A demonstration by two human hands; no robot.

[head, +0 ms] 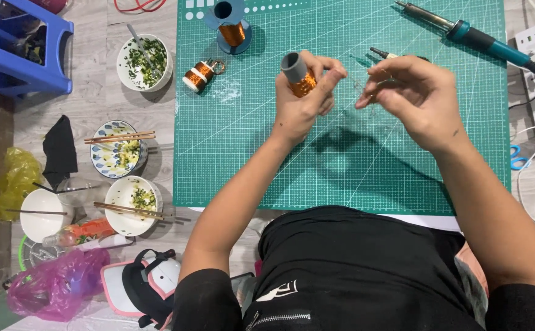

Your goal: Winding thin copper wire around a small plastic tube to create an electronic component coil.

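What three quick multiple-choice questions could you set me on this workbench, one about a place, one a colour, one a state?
1. Where does the soldering iron lie?
A. At the green mat's top right
B. In the blue stool
C. Across the bowls

2. What colour is the wire on the spool in the left hand?
A. Silver
B. Copper-orange
C. Black

3. How is the right hand set?
A. Flat on the mat
B. Fingers pinched together above the mat
C. Gripping the soldering iron

Answers: 1 A, the iron rests at the mat's upper right corner. 2 B, the winding gleams orange. 3 B, the fingertips meet in the air beside the spool.
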